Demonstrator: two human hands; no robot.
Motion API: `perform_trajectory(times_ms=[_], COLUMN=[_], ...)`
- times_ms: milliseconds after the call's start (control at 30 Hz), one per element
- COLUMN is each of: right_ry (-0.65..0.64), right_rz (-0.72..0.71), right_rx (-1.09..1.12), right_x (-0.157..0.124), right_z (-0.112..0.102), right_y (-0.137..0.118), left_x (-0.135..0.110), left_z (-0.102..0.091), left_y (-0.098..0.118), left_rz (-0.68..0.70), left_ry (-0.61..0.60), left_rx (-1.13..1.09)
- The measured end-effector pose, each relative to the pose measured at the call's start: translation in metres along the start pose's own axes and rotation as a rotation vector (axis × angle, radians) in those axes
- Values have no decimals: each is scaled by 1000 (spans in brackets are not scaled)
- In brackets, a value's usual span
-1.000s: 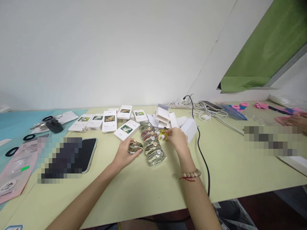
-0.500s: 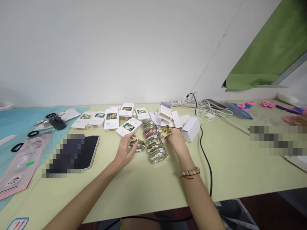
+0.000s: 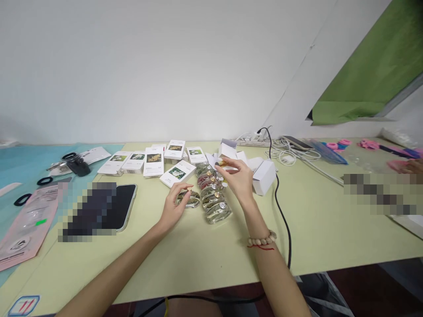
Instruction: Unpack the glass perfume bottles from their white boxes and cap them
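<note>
My left hand (image 3: pixel 174 203) has its thumb and fingertips closed round the neck of a small flat glass bottle (image 3: pixel 192 200), which rests on the table. My right hand (image 3: pixel 238 178), with a bead bracelet on its wrist, pinches a small gold cap (image 3: pixel 223 163) above the table. Between the hands runs a row of similar glass bottles (image 3: pixel 216 213) with gold and silver tops, one of them reddish. A few loose gold caps lie partly hidden behind my right fingers. Behind my left hand is a white box with a flower picture (image 3: pixel 177 173).
More white boxes (image 3: pixel 153 163) stand at the back, and opened cartons (image 3: pixel 263 177) lie behind my right hand. A black cable (image 3: pixel 280 207) crosses the table at right. A phone (image 3: pixel 125 207) and a dark jar (image 3: pixel 78 165) are at left. Another person's hand (image 3: pixel 413 167) shows at far right.
My right hand has risen from the loose caps, bringing up a gold cap. My left hand stays at the same bottle.
</note>
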State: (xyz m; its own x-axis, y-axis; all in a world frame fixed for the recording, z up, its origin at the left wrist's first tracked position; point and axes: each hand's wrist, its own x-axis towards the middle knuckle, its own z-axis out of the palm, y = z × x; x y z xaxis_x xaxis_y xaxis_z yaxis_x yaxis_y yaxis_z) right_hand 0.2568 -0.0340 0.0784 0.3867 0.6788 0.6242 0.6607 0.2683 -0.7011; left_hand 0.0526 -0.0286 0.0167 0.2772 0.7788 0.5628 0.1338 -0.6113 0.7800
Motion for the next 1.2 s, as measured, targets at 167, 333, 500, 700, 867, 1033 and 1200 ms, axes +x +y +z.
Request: perform_trajectory(times_ms=[167, 333, 500, 700, 867, 1033, 1200], right_ry=[-203, -429, -495, -528, -609, -673, -662], right_rz=[-29, -81, -136, -183, -245, -247, -325], right_rx=[373, 447, 489, 388, 290, 277, 4], right_x=[-16, -24, -23, -26, -32, -35, -34], right_z=[15, 16, 16, 9, 6, 11, 11], right_y=[-25, -39, -39, -48, -59, -57, -51], left_x=[1, 2, 2, 1, 1, 1, 0], left_z=[1, 0, 0, 2, 5, 7, 10], left_y=[1, 1, 0, -2, -9, -10, -10], left_rz=[-41, -32, -25, -54, -72, -56, -62], left_ry=[16, -1, 1, 4, 7, -14, -10], left_rx=[-21, -45, -72, -19, -12, -6, 32])
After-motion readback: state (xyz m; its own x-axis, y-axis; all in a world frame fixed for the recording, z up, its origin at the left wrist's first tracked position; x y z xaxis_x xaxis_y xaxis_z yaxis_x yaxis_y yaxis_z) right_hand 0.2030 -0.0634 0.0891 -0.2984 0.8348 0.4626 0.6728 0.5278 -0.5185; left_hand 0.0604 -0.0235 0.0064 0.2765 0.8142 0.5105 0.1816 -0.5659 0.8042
